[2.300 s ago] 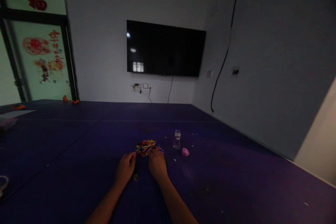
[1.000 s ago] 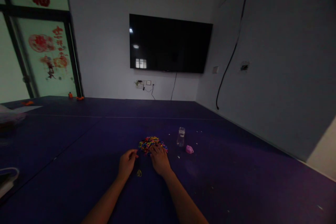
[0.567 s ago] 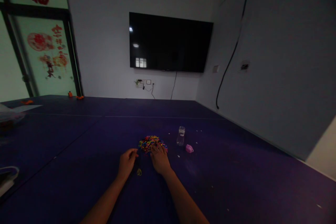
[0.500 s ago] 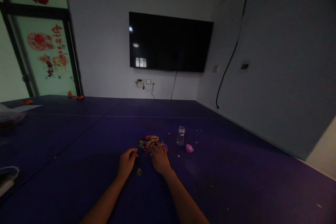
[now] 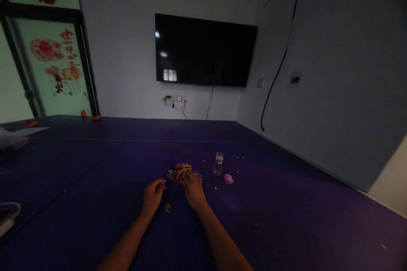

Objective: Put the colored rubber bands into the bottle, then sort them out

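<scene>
A heap of small, colourful loops that look like rubber bands [image 5: 177, 173] lies on the dark blue-purple surface. My right hand [image 5: 193, 189] reaches onto the heap's near right side, fingers bent and drawn together; what is between the fingertips is hidden. Just left of the heap, my left hand [image 5: 154, 196] is closed in a pinch, and anything it holds is too small to make out. Between my forearms, apart from the heap, a few yellow bands [image 5: 168, 208] lie on the surface.
Right of the heap stands a clear bottle [image 5: 218, 164], with a small pink object [image 5: 228, 179] beside it. White scraps dot the surface. A white-edged object [image 5: 10, 216] sits at far left. Orange items [image 5: 95, 117] lie near the door; a television [image 5: 205, 51] hangs ahead.
My right hand's fingers, spread over the heap before, are now drawn closer together. My left hand has stayed almost still. The whole view has shifted slightly.
</scene>
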`<state>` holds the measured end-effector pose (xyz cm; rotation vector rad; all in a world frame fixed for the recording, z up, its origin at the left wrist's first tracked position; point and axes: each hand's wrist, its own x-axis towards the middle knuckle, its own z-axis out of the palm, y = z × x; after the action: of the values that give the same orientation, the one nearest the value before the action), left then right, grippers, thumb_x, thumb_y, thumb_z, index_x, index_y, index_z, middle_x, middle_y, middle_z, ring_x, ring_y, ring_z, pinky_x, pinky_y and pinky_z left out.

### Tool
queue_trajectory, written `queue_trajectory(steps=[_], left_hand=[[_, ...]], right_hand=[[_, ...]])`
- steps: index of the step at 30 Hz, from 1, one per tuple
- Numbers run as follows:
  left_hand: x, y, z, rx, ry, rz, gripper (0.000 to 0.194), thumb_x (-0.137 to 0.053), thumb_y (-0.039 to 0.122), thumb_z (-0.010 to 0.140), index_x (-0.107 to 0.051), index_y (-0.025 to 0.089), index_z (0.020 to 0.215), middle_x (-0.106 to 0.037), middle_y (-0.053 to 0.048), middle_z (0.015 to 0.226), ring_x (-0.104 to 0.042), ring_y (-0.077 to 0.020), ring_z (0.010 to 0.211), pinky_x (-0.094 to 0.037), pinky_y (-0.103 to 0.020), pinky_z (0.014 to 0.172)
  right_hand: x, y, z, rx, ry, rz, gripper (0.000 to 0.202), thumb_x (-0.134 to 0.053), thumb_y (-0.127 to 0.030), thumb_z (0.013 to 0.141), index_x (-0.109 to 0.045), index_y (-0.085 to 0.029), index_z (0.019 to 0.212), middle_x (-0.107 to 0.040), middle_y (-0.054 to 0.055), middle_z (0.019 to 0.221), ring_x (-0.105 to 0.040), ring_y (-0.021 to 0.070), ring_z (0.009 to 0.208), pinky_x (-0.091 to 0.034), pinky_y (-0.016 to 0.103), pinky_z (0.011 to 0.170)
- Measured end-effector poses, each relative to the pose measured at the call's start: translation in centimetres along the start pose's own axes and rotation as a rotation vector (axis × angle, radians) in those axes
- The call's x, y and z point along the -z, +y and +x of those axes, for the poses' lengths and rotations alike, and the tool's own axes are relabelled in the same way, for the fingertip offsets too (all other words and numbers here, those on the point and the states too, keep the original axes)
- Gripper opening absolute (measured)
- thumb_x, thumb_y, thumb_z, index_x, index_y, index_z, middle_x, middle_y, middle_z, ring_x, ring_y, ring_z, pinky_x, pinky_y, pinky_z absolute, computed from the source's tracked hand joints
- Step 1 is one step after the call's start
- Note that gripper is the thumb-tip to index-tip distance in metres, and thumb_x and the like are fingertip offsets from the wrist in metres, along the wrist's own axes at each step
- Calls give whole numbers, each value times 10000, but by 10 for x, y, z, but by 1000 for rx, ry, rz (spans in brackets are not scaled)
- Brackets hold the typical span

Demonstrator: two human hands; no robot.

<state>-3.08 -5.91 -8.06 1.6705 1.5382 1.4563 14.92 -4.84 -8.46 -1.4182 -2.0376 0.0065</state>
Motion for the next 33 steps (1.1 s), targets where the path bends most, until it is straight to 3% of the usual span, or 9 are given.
queue_trajectory(steps=[5, 11, 15, 23, 33], left_hand=[[1, 1, -1, -8, -3, -1, 396, -439, 474, 783, -690, 170, 822, -702, -67, 680, -662, -224, 659, -497, -316, 625], [1, 0, 0, -13, -3, -2, 404, -437, 479, 777, -688, 166, 829, -697, -62, 667, -655, -221, 638, -495, -318, 617], [1, 2, -1, -14, -1, -5, 394, -438, 471, 780, -689, 171, 830, -698, -58, 669, -654, -219, 641, -494, -319, 628], [2, 4, -2, -12, -5, 0, 399, -431, 473, 787, -684, 168, 837, -698, -63, 671, -652, -220, 639, -491, -320, 622], [1, 3, -2, 0, -12, 2, 423, -427, 499, 786, -676, 160, 821, -692, -67, 661, -653, -214, 638, -488, -308, 609]], right_hand=[[0, 9, 4, -41, 111, 184, 328, -428, -88, 832, -669, -203, 1024, -645, 84, 1070, -567, 197, 1024, -418, 327, 891], [1, 15, 3, -113, 285, 299, 289, -439, -89, 808, -712, -181, 834, -684, 77, 885, -615, 186, 863, -448, 298, 819], [2, 14, 5, -56, 186, 255, 263, -457, -97, 805, -696, -186, 741, -681, 56, 796, -603, 176, 795, -434, 283, 787], [5, 4, 1, -73, -1, 48, 239, -449, -201, 870, -686, -202, 899, -663, 75, 980, -535, 216, 1013, -367, 341, 887], [5, -1, -3, -78, -62, -40, 304, -425, -165, 881, -640, -207, 1092, -604, 84, 1161, -419, 253, 1196, -289, 419, 988]])
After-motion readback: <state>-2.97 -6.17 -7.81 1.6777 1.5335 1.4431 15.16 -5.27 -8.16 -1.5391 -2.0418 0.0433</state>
